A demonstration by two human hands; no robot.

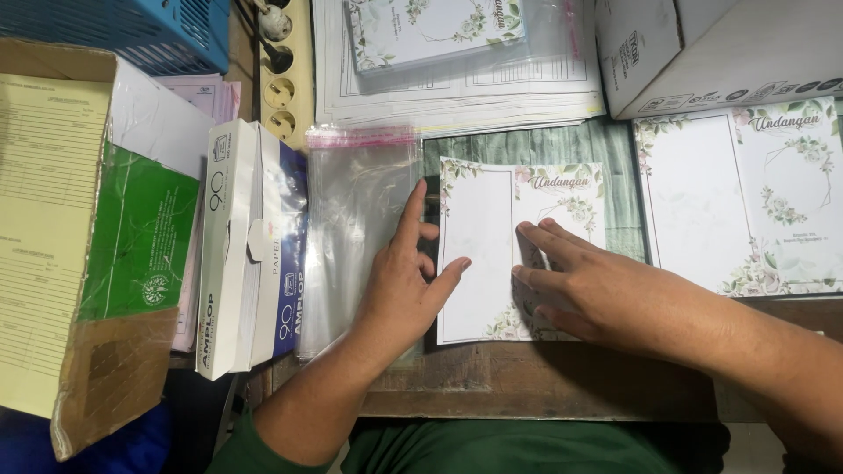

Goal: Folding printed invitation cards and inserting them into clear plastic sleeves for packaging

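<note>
- Worn wooden desk [527, 386], crowded w/ paper stacks, envelope boxes.
- Floral card [479, 254] lies flat at centre, beside clear plastic sleeves [356, 237].
- Left hand [404, 281]: fingers spread open, pressing card's left edge, thumb on it.
- Right hand [588, 285]: fingers flat, gripping nothing, on the right panel.
- Keep both palms firm; square edges b4 creasing.

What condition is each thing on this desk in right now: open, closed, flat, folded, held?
floral card: lying flat, pressed by both hands
left hand: open, fingers spread on the card's left edge
right hand: open, fingers flat on the card's right half
clear plastic sleeves: stacked flat, empty
envelope box: open, lid flap raised
second floral card: unfolded, flat
power strip: plugs inserted at the top sockets
</note>
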